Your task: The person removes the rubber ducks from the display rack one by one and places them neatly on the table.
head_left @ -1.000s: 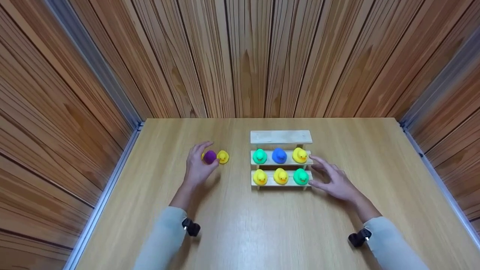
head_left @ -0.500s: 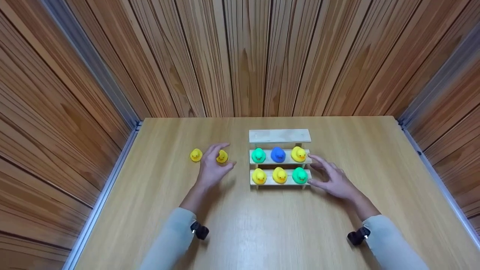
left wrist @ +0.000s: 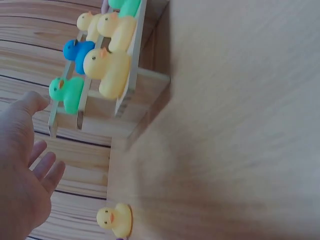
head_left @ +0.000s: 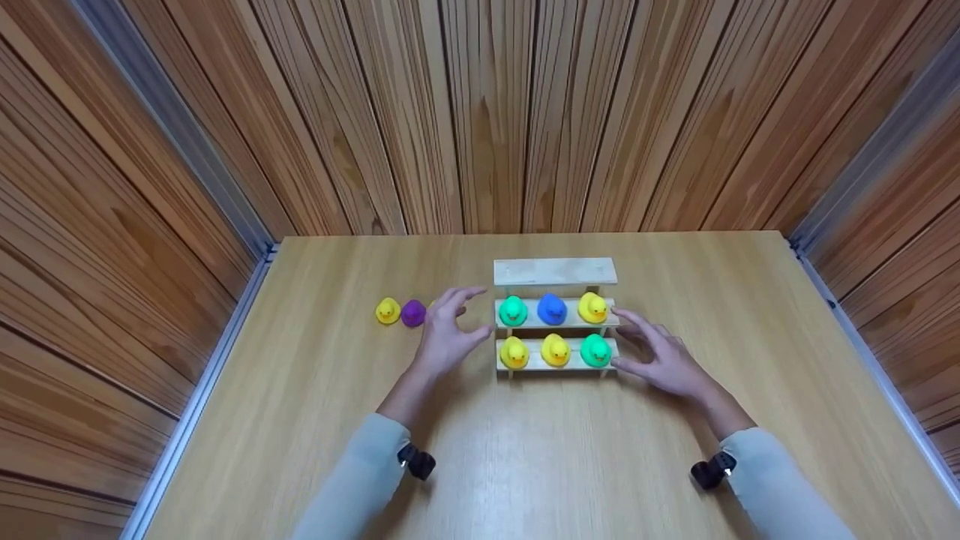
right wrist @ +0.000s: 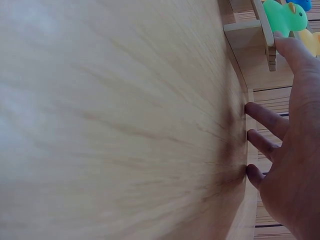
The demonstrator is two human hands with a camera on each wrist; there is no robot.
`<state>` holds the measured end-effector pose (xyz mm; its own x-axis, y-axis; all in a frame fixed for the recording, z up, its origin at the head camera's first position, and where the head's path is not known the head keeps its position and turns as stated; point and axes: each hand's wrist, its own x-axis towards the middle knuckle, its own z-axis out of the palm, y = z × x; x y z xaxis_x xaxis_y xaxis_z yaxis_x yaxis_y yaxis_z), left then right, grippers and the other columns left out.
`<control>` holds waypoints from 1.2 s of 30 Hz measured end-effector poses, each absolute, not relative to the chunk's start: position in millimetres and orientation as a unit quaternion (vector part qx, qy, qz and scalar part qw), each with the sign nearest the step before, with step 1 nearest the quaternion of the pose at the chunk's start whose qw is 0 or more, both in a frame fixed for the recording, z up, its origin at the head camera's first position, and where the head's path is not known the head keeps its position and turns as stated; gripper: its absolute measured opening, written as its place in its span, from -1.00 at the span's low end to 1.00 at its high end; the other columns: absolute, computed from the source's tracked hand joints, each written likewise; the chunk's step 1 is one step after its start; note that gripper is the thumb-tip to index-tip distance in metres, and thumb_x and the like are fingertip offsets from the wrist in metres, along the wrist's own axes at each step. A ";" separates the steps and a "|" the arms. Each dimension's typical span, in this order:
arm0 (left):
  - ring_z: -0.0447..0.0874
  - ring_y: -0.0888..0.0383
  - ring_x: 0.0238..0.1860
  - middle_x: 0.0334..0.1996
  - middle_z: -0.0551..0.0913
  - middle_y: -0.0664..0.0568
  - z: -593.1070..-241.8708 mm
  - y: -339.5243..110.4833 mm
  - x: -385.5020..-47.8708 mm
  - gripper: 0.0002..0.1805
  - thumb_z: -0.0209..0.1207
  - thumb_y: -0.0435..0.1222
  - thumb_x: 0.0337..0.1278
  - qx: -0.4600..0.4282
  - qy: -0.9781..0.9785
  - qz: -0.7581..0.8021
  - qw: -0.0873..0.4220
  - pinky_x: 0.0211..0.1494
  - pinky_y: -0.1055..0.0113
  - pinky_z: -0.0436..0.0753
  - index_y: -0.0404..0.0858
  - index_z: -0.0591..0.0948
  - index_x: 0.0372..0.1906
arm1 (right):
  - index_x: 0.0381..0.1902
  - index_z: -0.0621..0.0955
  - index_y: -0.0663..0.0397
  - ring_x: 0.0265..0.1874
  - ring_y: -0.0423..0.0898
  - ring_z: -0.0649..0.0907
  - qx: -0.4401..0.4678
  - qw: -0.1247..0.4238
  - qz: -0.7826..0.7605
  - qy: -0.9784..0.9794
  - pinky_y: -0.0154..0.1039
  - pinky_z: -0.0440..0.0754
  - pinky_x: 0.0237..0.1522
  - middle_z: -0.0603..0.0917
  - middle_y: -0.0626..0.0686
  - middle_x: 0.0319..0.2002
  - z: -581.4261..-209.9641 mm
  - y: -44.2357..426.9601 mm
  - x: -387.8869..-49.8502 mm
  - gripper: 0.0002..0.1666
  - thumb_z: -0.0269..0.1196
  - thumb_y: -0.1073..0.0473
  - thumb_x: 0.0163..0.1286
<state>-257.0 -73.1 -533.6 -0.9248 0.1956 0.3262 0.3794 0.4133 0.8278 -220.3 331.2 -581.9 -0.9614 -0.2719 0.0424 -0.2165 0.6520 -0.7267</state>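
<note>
A small tiered wooden stand (head_left: 555, 271) stands on the table. Its middle shelf holds a green duck (head_left: 513, 310), a blue duck (head_left: 552, 309) and a yellow duck (head_left: 592, 307). On the lowest shelf sit two yellow ducks, one at the left (head_left: 514, 352), and a green duck (head_left: 596, 350). My left hand (head_left: 446, 341) hovers at the stand's left end, thumb and fingers apart, holding nothing. My right hand (head_left: 664, 364) is at the right end; its thumb (right wrist: 295, 52) appears to touch the lowest shelf near the green duck.
Left of my left hand, a yellow duck (head_left: 388, 310) and a purple duck (head_left: 413, 313) stand on the table (head_left: 555, 450). Another yellow duck (left wrist: 117, 220) shows in the left wrist view, mostly hidden by the hand in the head view. Wood-plank walls (head_left: 480, 120) border the table.
My left hand has moved right, from around the purple duck, past the yellow one, to the stand's left end. The purple duck stays on the table. My right hand has stayed at the stand.
</note>
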 end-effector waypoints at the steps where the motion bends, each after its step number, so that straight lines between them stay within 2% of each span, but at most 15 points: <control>1: 0.69 -0.28 0.46 0.37 0.73 -0.18 -533.0 -70.8 -257.1 -0.40 0.57 -0.35 0.31 -0.171 -0.836 -0.515 0.085 0.52 -0.16 0.76 -0.24 0.69 0.42 | 0.81 0.21 -0.50 0.65 0.45 0.43 -0.135 0.035 -0.395 0.908 0.66 0.10 0.59 0.59 0.30 0.60 -581.8 331.0 -220.6 0.04 0.48 -0.15 0.56; 11: 0.69 -0.22 0.49 0.38 0.73 -0.20 -529.0 -54.0 -257.9 -0.45 0.54 -0.37 0.33 -0.191 -0.829 -0.522 0.057 0.56 -0.19 0.72 -0.27 0.72 0.38 | 0.82 0.19 -0.46 0.65 0.45 0.42 -0.136 0.038 -0.398 0.906 0.69 0.14 0.58 0.57 0.33 0.61 -581.4 331.7 -222.7 0.06 0.49 -0.13 0.56; 22: 0.61 -0.19 0.60 0.51 0.70 -0.10 -528.7 -47.5 -265.6 -0.51 0.49 -0.38 0.43 -0.205 -0.831 -0.516 0.012 0.67 -0.14 0.63 -0.19 0.76 0.39 | 0.82 0.18 -0.48 0.65 0.44 0.44 -0.135 0.034 -0.394 0.908 0.71 0.09 0.59 0.57 0.32 0.61 -582.1 330.8 -222.7 0.06 0.49 -0.13 0.57; 28: 0.63 -0.17 0.57 0.42 0.78 -0.09 -530.6 -42.1 -269.0 -0.59 0.47 -0.39 0.44 -0.214 -0.838 -0.502 0.015 0.72 -0.16 0.56 -0.18 0.80 0.32 | 0.82 0.19 -0.47 0.64 0.45 0.43 -0.136 0.032 -0.396 0.908 0.69 0.14 0.58 0.59 0.31 0.60 -582.5 331.0 -221.2 0.05 0.48 -0.13 0.57; 36: 0.65 -0.15 0.49 0.34 0.78 -0.15 -532.4 -37.9 -270.1 -0.68 0.43 -0.42 0.48 -0.202 -0.821 -0.534 -0.012 0.62 -0.04 0.69 -0.22 0.84 0.24 | 0.81 0.22 -0.42 0.63 0.45 0.44 -0.136 0.031 -0.393 0.909 0.63 0.17 0.57 0.61 0.31 0.58 -583.6 330.8 -221.3 0.04 0.49 -0.12 0.56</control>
